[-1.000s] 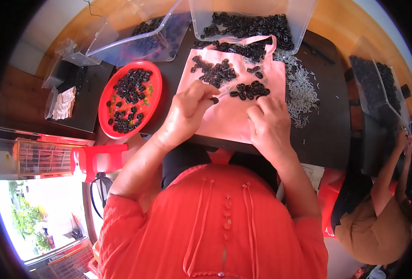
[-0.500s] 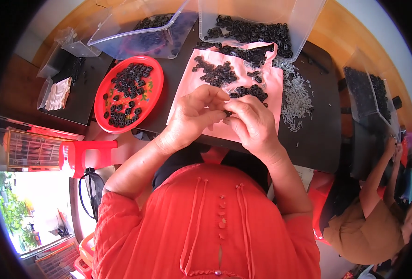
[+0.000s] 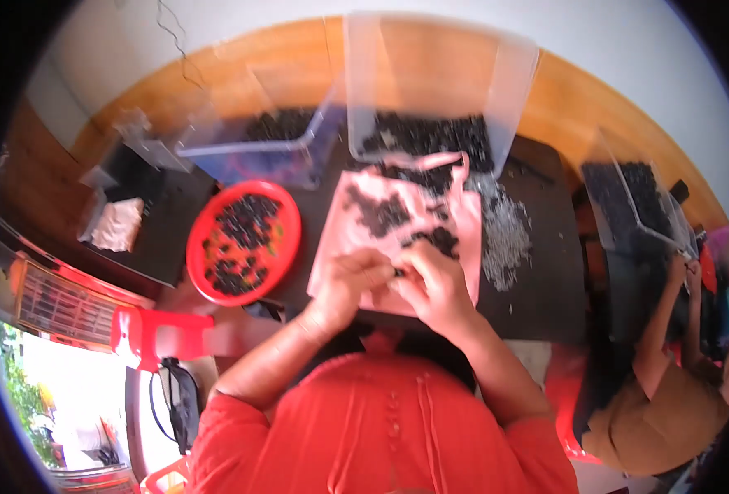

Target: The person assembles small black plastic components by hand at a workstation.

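Over the near part of a pink cloth bag [image 3: 344, 222], my two hands meet fingertip to fingertip. My left hand [image 3: 344, 288] is closed in a pinch by a small black part [image 3: 398, 272], mostly hidden by the fingers. From the other side my right hand [image 3: 434, 284] pinches the same part. Piles of small black oval parts [image 3: 378, 212] lie on the bag, one just beyond my right fingers. Right of the bag, many small clear pieces [image 3: 504, 247] are heaped on the dark table [image 3: 549, 284]. The picture is blurred.
A red oval tray [image 3: 292, 247] of black parts stands at the left. Behind are a clear bin [image 3: 438, 74] and a bluish bin [image 3: 319, 156], both with black parts. At the right, another person [image 3: 661, 412] reaches toward a clear bin [image 3: 628, 198]. A red stool [image 3: 134, 337] is lower left.
The view has tilted up, so the table and bins sit lower in the picture. My hands stay together over the bag, still pinching.
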Demonstrator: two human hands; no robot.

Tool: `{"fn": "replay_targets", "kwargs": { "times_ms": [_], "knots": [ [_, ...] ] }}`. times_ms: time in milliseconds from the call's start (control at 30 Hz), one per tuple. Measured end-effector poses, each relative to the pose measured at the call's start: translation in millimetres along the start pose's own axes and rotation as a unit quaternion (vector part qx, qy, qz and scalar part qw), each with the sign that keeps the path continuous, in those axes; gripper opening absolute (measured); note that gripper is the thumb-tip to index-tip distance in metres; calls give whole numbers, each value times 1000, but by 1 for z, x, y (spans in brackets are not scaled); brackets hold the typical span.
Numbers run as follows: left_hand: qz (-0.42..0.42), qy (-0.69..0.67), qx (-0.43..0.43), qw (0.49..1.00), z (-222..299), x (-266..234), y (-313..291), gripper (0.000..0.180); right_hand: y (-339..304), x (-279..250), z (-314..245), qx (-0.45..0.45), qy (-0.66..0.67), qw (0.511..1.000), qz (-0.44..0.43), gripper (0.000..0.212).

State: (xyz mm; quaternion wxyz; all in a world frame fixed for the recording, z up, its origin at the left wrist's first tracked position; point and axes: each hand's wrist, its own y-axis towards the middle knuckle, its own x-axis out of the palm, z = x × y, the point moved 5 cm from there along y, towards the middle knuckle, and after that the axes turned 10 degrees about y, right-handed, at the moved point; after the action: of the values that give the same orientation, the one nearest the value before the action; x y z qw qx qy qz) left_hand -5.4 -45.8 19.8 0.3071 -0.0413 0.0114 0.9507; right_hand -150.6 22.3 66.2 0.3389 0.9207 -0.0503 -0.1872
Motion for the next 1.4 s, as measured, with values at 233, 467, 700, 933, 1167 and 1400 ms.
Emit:
{"fn": "replay_targets", "kwargs": {
  "times_ms": [233,467,700,933,1167,1400],
  "knots": [
    [-56,-162,-89,981,-15,0,14,14,-3,1,28,124,113,985,30,17],
    [-24,-225,-34,973,-11,12,11,11,-5,-1,23,166,137,976,34,17],
    [7,-248,-77,966,-17,3,11,10,25,-27,-23,170,215,962,2,16],
    [12,-70,-41,997,-32,2,11,12,31,-40,33,155,22,986,-49,12],
    [-9,-169,6,986,-13,12,20,13,29,-26,33,304,166,938,-20,17],
    [11,-176,4,984,-12,10,19,12,28,-18,26,267,131,955,10,21]
  ]
}}
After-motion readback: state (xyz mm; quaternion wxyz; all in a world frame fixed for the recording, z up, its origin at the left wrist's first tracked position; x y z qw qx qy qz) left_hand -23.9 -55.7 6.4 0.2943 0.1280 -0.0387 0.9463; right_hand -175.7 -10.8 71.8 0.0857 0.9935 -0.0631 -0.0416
